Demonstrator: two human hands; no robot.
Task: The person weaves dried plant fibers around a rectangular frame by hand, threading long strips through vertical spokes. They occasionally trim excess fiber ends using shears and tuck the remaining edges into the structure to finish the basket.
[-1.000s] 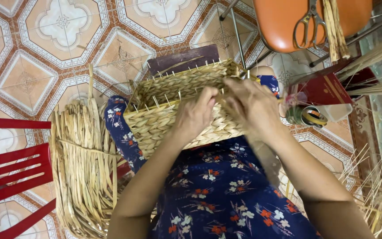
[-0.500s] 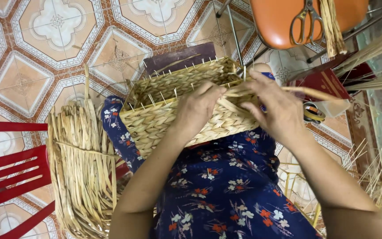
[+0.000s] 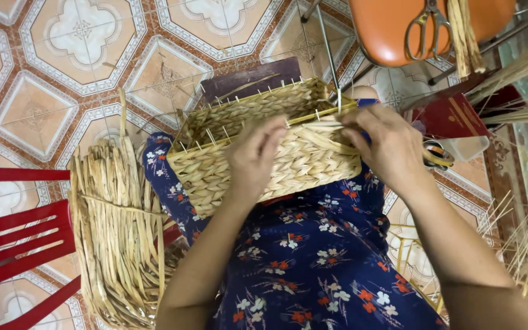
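A rectangular woven straw basket (image 3: 215,165) rests on my lap, over a blue flowered dress (image 3: 313,269). My left hand (image 3: 253,156) presses on the basket's near wall, fingers curled at its rim. At the basket's right corner my right hand (image 3: 389,143) pinches a straw strand (image 3: 322,127) that runs along the top edge. Thin pale stakes stick up from the rim all round.
A bundle of dried straw strips (image 3: 114,232) lies at my left. Beside it stands a red plastic chair (image 3: 13,244). An orange seat (image 3: 398,27) at top right carries scissors (image 3: 423,24). Loose straw stalks lie at right on the patterned tile floor (image 3: 62,67).
My right hand pulled the strand out to the right, then came back to the basket's right corner. My left hand stayed on the near wall, shifting slightly along the rim.
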